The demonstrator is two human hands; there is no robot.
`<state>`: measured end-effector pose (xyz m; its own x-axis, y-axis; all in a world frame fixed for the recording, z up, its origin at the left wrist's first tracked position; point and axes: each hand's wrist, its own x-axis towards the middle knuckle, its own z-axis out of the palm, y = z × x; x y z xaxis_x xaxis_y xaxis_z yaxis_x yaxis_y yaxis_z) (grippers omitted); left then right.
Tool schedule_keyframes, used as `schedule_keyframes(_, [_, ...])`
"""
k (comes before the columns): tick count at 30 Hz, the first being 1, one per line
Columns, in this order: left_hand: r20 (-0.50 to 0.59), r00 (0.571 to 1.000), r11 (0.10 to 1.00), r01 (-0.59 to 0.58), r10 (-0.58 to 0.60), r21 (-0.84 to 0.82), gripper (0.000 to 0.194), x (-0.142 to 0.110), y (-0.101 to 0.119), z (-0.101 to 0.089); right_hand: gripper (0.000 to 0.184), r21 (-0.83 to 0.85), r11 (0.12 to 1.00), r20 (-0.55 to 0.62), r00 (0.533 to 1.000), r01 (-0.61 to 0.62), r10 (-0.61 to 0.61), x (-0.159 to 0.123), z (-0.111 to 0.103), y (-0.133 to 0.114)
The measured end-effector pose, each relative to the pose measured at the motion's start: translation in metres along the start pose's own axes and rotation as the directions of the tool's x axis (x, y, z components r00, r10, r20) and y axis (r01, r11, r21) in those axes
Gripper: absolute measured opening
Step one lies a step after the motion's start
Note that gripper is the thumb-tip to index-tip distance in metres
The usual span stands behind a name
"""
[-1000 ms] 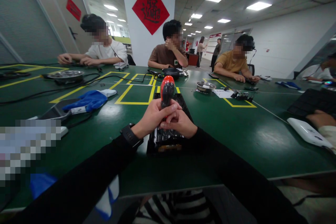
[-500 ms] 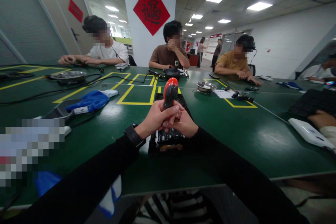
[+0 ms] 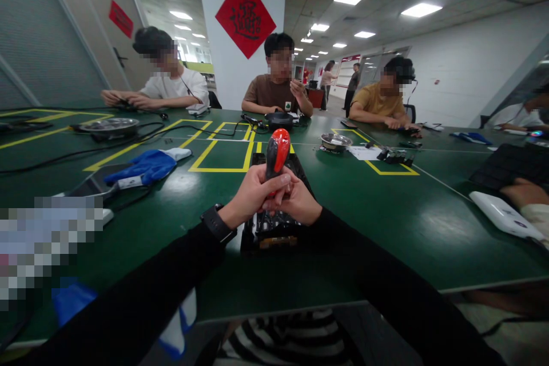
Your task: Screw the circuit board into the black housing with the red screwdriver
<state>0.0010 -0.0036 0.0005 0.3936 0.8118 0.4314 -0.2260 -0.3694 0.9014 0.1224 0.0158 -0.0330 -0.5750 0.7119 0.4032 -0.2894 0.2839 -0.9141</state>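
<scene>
Upright in front of me is a screwdriver (image 3: pixel 278 154) with a bulbous red-and-black handle, its lower end hidden by my fingers. My left hand (image 3: pixel 255 189) is closed around the handle, thumb across the front. Closed too, my right hand (image 3: pixel 300 200) meets it from the other side, with its fingers gathered at the lower part of the handle. Beneath both hands lies an open black case (image 3: pixel 251 237) with dark shiny pieces inside, partly covered by the hands. A light-brown piece (image 3: pixel 278 241) sits at the case's near edge.
A blue-and-white glove (image 3: pixel 148 167) lies on the green table (image 3: pixel 364 251) at the left. Farther off are metal bowls (image 3: pixel 335 142), a black round object (image 3: pixel 278 120), cables and black clips (image 3: pixel 394 156). A white device (image 3: pixel 501 217) is at the right. Several people sit around the table.
The screwdriver handle has turned in my hands, so more red now faces right. Both hands stay above the case. The person opposite has lowered a hand from the face.
</scene>
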Motion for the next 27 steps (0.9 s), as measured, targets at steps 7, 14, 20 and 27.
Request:
schedule_keyframes(7, [-0.026,0.999,0.999,-0.025,0.026,0.032,0.027,0.0003,-0.0007,0.0003,0.031,-0.026,1.000,0.003,1.000,0.002,-0.002,-0.0003,-0.0002,-0.0011])
schedule_keyframes(14, [-0.036,0.998,0.997,-0.044,0.047,0.071,0.028,0.0019,-0.0012,-0.0012,0.030,-0.100,0.992,-0.001,0.997,0.080,-0.080,0.0013,-0.0020,-0.0009])
schedule_keyframes(20, [-0.044,0.997,0.995,-0.066,0.069,0.070,0.024,0.0028,-0.0023,-0.0008,0.032,-0.125,0.987,-0.017,0.995,0.099,-0.102,0.0009,-0.0001,-0.0055])
schedule_keyframes(27, [-0.038,0.996,0.994,-0.077,0.080,0.076,0.021,0.0031,-0.0029,-0.0012,0.032,-0.149,0.982,-0.020,0.992,0.117,-0.121,0.0013,-0.0010,-0.0043])
